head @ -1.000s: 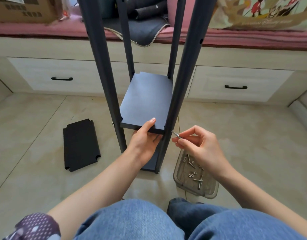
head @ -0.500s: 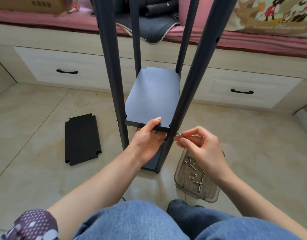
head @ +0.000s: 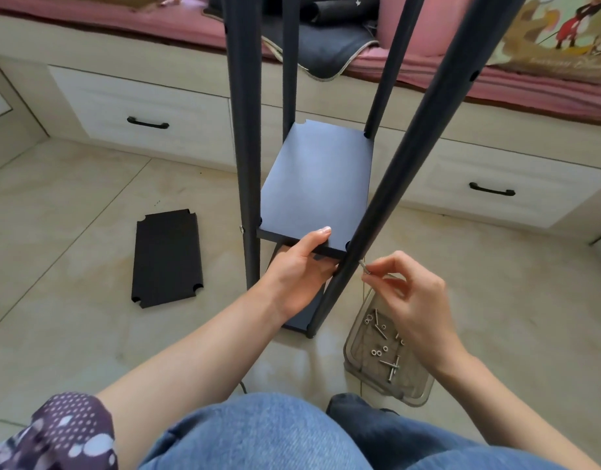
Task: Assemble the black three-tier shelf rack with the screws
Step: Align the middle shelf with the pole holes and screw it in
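Rack stands upright on the tile floor (head: 71, 215), 4 black posts up. Left hand (head: 297, 269) grasps the near edge of the middle shelf panel (head: 317, 184), thumb on top, fingers curled under, holding it level between the posts. Right hand (head: 407, 300) pinches a screw (head: 364, 267) between thumb and forefinger, tip pointing at the near right post (head: 404, 157), just beside it, at about shelf height. Cannot tell if the tip is in a hole yet; the hole itself is not visible from here.

Bottom shelf (head: 300, 320) sits low between the posts, mostly hidden by the left forearm. A 3rd panel (head: 166, 256) lies flat on the floor to the left, well apart from the rack. Clear tray (head: 387, 354) with spare screws and washers sits near right, under the right wrist.

Step in hand, as I judge it: fix the near right corner of the middle shelf. To do it well: keep the panel level and its corner notch snug on the post, line the screw square to the post, start it by finger before tightening. Risk: panel sags and the holes misalign, or the screw drops.
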`<action>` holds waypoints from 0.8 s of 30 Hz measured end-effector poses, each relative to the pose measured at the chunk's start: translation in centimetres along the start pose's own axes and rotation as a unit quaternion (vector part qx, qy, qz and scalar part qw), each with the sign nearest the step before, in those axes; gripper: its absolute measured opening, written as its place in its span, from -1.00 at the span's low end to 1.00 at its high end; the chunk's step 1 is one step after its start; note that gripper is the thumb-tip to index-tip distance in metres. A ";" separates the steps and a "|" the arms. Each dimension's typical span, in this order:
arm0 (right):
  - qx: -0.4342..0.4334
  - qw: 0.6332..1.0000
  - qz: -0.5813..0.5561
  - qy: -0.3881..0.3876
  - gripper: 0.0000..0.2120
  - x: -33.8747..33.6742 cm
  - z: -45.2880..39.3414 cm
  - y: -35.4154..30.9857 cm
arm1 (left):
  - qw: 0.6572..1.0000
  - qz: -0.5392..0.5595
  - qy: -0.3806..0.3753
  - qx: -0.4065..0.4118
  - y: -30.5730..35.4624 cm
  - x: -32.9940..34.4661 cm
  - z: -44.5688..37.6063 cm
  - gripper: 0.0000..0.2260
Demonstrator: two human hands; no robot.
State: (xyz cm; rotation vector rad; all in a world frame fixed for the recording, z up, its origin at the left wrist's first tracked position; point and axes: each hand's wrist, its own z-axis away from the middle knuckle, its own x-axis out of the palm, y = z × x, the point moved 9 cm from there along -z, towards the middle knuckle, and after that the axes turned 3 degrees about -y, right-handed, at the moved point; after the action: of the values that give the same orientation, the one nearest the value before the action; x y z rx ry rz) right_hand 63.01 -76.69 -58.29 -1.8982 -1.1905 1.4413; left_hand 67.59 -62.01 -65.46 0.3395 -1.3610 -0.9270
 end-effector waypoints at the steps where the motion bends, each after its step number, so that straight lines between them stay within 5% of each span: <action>1: -0.017 1.000 0.010 0.005 -0.92 -0.2 0.0 -0.3 | 1.000 -0.003 0.002 0.001 0.0 0.0 0.0 -0.57; 15: -0.017 0.999 -0.011 0.032 -0.90 -0.3 -0.1 0.2 | 1.000 -0.004 -0.001 -0.004 -0.1 -0.1 -0.2 -0.63; 20: -0.127 0.979 0.153 0.041 -0.91 -0.1 0.0 -2.4 | 1.000 -0.008 0.004 -0.009 -0.2 -0.1 -0.3 -0.68; 24: -0.070 0.991 0.099 0.047 -0.89 -0.4 -0.4 -1.8 | 1.000 -0.013 0.014 -0.013 -0.1 -0.4 -0.2 -0.64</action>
State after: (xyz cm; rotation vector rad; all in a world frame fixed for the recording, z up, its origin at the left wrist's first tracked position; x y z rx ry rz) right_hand 62.71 -76.09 -56.54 -2.2097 -1.1109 1.3813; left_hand 67.78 -61.87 -65.86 0.3493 -1.3203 -0.9568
